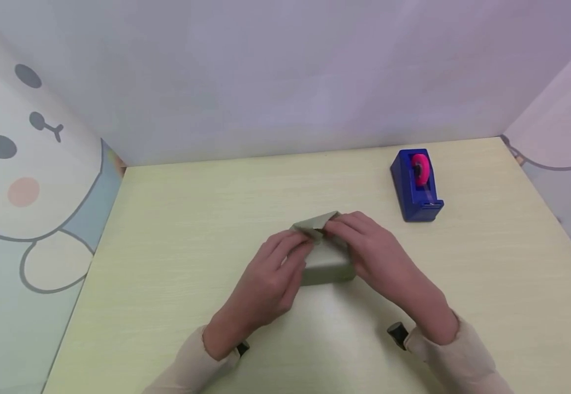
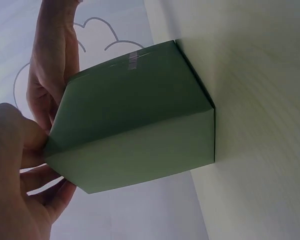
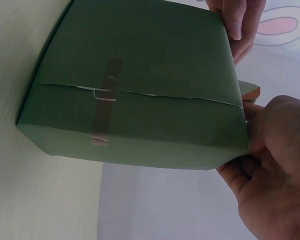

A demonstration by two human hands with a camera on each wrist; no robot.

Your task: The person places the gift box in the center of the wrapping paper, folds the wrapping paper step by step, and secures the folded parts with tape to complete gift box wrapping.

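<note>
A box wrapped in green paper (image 1: 327,268) stands on the table, its upper end facing up with loose paper flaps (image 1: 315,221). My left hand (image 1: 271,279) grips the paper at the left upper edge, thumb and fingers bent about it. On the far right corner my right hand (image 1: 384,254) pinches a raised flap. The left wrist view shows the wrapped box (image 2: 135,110) from its side, with a short tape piece (image 2: 133,60) near one edge. A longer strip of tape (image 3: 107,102) crosses the paper seam in the right wrist view. Some fingertips are hidden behind the paper.
A blue tape dispenser (image 1: 415,189) with a pink roll stands at the back right of the pale wooden table (image 1: 192,202). A pale wall (image 1: 285,82) rises behind the table, and cartoon-printed panels (image 1: 24,191) flank it. Dark wrist-worn pieces (image 1: 397,332) show beneath the sleeves.
</note>
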